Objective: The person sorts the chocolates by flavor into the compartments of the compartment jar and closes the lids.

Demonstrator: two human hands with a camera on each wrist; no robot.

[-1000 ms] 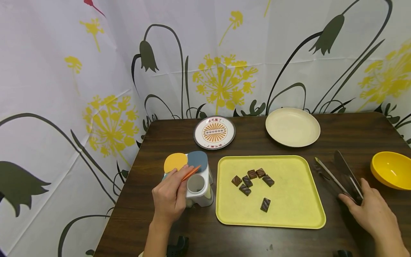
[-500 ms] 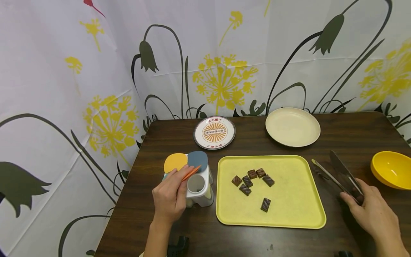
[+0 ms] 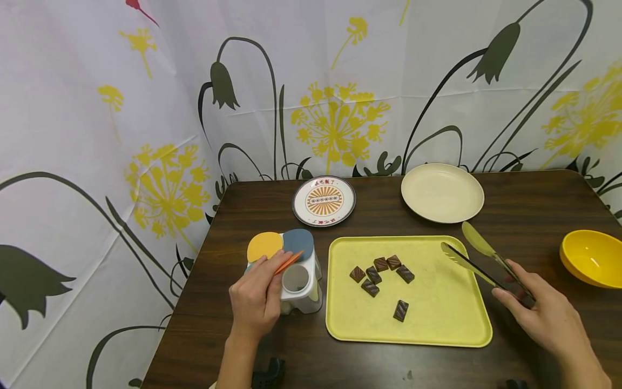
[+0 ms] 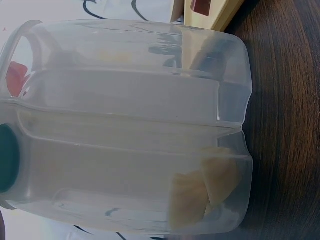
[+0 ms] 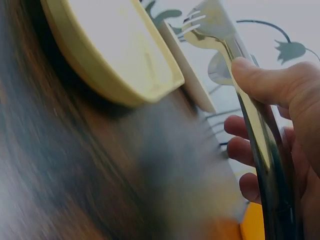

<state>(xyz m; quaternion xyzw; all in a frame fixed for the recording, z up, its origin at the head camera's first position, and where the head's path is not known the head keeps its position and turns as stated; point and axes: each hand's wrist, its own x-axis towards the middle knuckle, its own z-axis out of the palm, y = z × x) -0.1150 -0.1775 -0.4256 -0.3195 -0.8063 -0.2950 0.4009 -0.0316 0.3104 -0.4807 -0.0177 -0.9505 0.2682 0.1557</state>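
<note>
Metal tongs with yellow-green tips (image 3: 480,242): position?

In the right hand's (image 3: 546,310) grip, arms spread, tips near the right rim of the rectangular yellow tray (image 3: 447,319).

And the left hand (image 3: 256,294)?

Its grip holds the raised orange lid (image 3: 290,261) of a translucent, white-topped container (image 3: 306,301).

I face a white cloth (image 3: 437,43) that fills the upper frame and runs down the left side. Yellow blooms (image 3: 335,124), drooping green bells (image 3: 223,86) and a bit of red at upper left are printed on it. I see a crease slanting at lower left. Below, my dark wood-grain table (image 3: 384,364) spans the lower centre and right, corners rounded, catching a dull sheen near the bottom.
</note>
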